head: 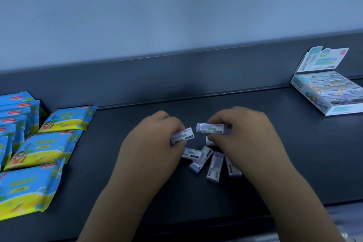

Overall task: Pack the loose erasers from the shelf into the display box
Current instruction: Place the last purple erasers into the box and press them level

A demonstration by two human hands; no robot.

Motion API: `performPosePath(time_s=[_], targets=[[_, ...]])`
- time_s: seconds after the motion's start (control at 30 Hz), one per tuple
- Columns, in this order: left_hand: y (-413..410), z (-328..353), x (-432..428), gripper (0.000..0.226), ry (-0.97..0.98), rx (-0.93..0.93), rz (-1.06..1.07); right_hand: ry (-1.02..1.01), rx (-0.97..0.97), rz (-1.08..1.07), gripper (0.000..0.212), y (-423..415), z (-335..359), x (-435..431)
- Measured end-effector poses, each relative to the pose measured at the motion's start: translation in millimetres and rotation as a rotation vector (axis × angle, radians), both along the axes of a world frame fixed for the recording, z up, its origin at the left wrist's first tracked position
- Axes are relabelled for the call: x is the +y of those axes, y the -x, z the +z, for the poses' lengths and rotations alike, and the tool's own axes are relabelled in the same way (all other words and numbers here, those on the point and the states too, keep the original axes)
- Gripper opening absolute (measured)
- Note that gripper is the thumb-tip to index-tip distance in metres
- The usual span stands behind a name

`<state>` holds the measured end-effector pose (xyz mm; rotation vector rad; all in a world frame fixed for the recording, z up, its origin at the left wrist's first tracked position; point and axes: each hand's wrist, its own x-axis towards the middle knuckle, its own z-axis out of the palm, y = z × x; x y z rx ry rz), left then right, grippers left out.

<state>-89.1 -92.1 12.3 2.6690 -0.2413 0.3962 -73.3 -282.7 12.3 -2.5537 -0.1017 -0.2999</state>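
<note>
Left hand [155,143] pinches one eraser [183,135], right hand [241,133] pinches a second eraser [210,128], both curled tight; about five loose erasers [214,167] lie on shelf [294,143] beneath, display box [310,94] well apart at right looks nearly full, so packing seems mostly done.

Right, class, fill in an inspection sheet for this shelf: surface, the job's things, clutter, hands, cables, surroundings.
Surface: dark grey flat shelf, with a raised ledge along the back.
Job's things: loose purple erasers in white sleeves piled between the hands; open white cardboard display box at far right, lid upright, rows of erasers inside.
Clutter: blue and yellow plastic packets at left, some flat, some stacked on edge.
Hands: left hand pinches a sleeved eraser; right hand pinches a second sleeved eraser.
Cables: nothing seen.
Surroundings: pale blue-grey wall behind the shelf.
</note>
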Motion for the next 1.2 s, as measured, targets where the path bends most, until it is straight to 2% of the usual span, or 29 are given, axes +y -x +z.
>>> performPosePath(time_s=[0.13, 0.37, 0.63, 0.83, 0.97, 1.2], targets=[[-7, 12, -14, 0.012, -0.003, 0.006, -0.122, -0.11, -0.094, 0.067, 0.024, -1, 5, -34], [-11, 23, -67, 0.013, 0.014, -0.047, -0.154, -0.131, -0.196, 0.113, 0.031, -2, 6, -105], [0, 12, -133, 0.018, 0.0, -0.073, -0.137, -0.151, -0.197, 0.177, 0.031, 2, 3, -171], [4, 11, -165, 0.017, -0.028, -0.102, -0.141, -0.17, -0.196, 0.161, 0.032, 6, -9, -194], [6, 13, -173, 0.016, -0.021, -0.109, -0.136, -0.174, -0.177, 0.156, 0.025, 5, -4, -203], [0, 15, -190, 0.019, -0.02, -0.102, -0.168, -0.141, -0.265, 0.119, 0.026, 3, 0, -212]])
